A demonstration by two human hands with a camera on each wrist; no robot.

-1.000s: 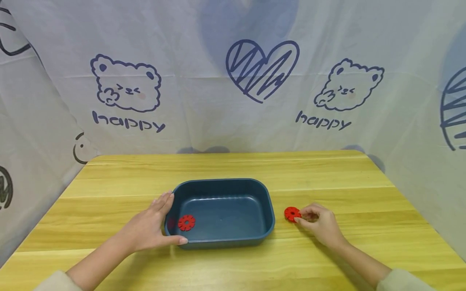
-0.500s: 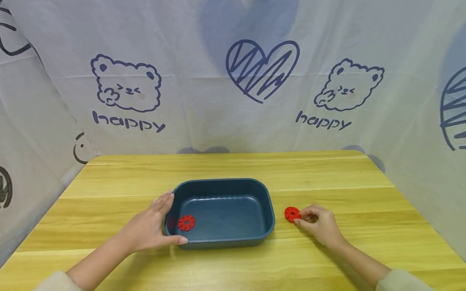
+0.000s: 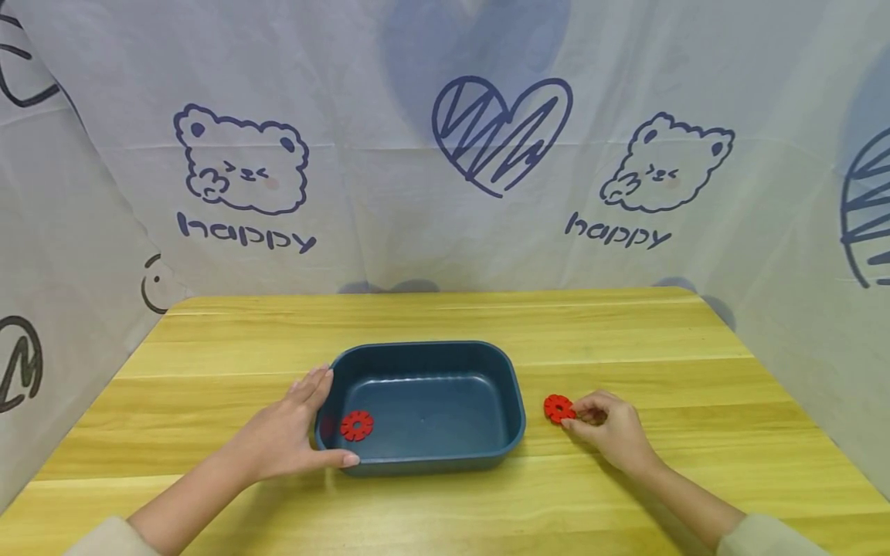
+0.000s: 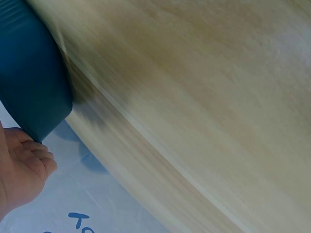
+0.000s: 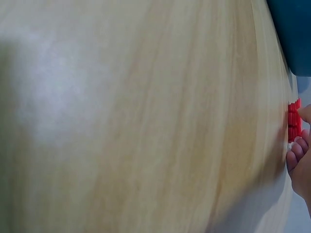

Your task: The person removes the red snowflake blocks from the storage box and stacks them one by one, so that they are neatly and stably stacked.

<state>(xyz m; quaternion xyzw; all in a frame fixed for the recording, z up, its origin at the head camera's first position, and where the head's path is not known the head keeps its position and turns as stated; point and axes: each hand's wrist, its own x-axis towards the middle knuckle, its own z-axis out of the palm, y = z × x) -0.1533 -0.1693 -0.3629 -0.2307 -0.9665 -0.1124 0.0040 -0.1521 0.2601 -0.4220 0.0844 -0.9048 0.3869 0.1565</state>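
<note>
A dark blue plastic tub (image 3: 431, 463) sits on the table with one red notched building disc (image 3: 357, 425) lying inside at its left end. My left hand (image 3: 288, 432) holds the tub's left end, thumb along the near rim and fingers at the left side. To the right of the tub, my right hand (image 3: 615, 428) pinches a small stack of red notched discs (image 3: 558, 409) between thumb and fingers. The right wrist view shows several layers in this stack (image 5: 294, 121), standing at the tabletop. The left wrist view shows the fingers (image 4: 39, 158) against the tub's edge.
The wooden table (image 3: 445, 513) has rounded far corners. Behind it and at both sides hangs a white cloth (image 3: 389, 193) printed with bears, hearts and the word "happy". Tabletop surrounds the tub on every side, with a narrow gap between tub and stack.
</note>
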